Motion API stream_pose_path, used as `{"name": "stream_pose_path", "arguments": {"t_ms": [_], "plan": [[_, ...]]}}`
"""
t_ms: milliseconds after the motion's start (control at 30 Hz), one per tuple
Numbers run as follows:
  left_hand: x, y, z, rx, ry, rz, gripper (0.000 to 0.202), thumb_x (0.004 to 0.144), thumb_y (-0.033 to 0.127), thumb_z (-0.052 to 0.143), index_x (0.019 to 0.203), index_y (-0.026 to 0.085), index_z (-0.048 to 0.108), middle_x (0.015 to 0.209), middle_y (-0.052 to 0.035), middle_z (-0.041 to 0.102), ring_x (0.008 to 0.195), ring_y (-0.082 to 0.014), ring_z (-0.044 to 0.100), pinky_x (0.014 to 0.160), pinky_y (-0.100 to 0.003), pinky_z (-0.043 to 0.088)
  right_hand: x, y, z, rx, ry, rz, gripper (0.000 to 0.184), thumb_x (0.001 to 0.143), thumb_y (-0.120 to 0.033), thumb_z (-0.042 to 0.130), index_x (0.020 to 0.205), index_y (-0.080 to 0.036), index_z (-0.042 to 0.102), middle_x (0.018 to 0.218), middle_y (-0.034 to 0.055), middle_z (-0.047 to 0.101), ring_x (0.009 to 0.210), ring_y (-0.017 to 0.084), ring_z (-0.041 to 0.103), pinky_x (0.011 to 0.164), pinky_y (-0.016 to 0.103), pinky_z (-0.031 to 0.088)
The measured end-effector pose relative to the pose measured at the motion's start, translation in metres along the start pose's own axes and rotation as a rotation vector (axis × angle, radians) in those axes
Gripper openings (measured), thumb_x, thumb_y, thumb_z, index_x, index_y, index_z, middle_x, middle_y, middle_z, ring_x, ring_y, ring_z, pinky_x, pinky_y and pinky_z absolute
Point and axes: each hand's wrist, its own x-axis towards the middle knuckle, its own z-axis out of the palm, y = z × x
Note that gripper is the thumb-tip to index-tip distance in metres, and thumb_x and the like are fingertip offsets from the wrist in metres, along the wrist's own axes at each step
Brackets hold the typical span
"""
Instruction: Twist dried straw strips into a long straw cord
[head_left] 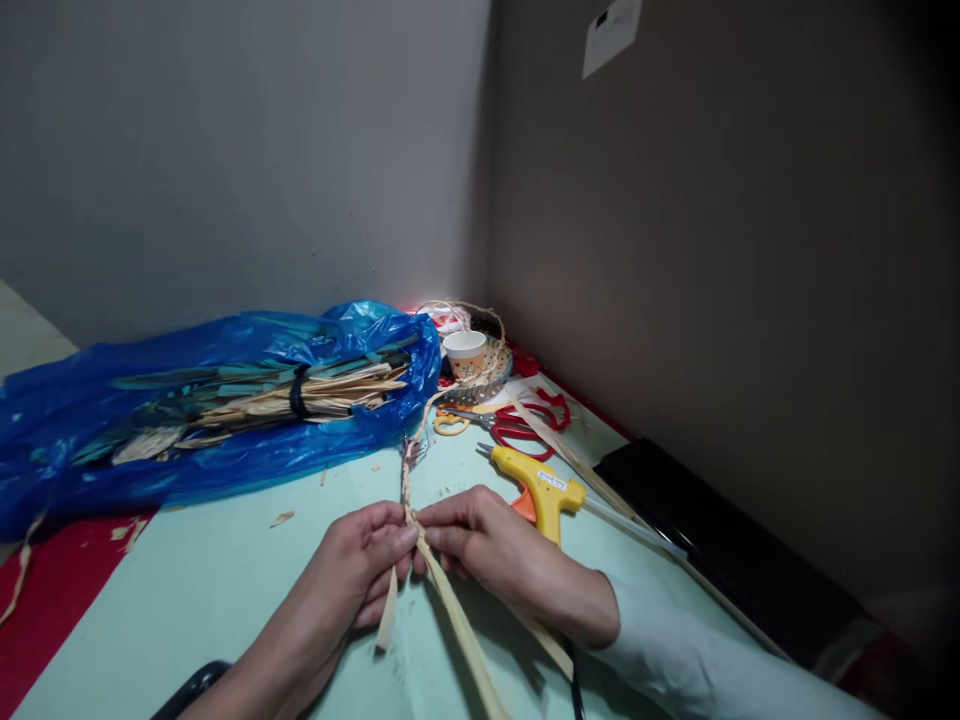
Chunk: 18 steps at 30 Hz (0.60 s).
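Observation:
A thin braid (406, 485) of pale dried plant strips runs away from me over the table. My left hand (367, 560) pinches it between thumb and forefinger where the loose strips begin. From the other side, my right hand (487, 550) is closed at the same spot, its thumb and fingertips on the strips. One long flat strip (457, 615) trails toward me between the hands. A shorter strip end (388, 612) hangs below my left fingers, and another strip (549, 645) shows beneath my right wrist.
A yellow glue gun (547, 485) lies just beyond my right hand. Red-handled scissors (517, 430) lie behind it, near a paper cup (465, 352). At left, a blue plastic bag (225, 340) holds a tied bundle of dried strips (337, 392). A black box-like object (712, 540) lies along the right wall.

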Motion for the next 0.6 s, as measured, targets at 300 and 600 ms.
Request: {"name": "stream_pose_path", "arguments": {"t_ms": [300,600], "plan": [[-0.001,-0.002,-0.001,0.391,0.147,0.224,0.024,0.072,0.038,0.060,0.059,0.019,0.053,0.045,0.0045,0.051,0.043,-0.0095,0.040,0.045,-0.020,0.027,-0.013,-0.016,0.005,-0.654,0.206,-0.045,0.023,0.086,-0.022,0.048,0.066,-0.016,0.057,0.058,-0.0011,0.054,0.053,0.010,0.037,0.054,0.024,0.022],[-0.001,-0.006,0.004,0.539,0.155,0.341,0.025,0.078,0.032,0.049,0.056,0.022,0.044,0.049,0.0051,0.046,0.051,-0.0139,0.044,0.053,-0.024,0.032,-0.019,-0.018,0.017,-0.646,0.264,-0.065,0.019,0.088,-0.021,0.046,0.070,-0.017,0.049,0.063,-0.0019,0.052,0.058,0.011,0.042,0.054,0.026,0.020]]}}
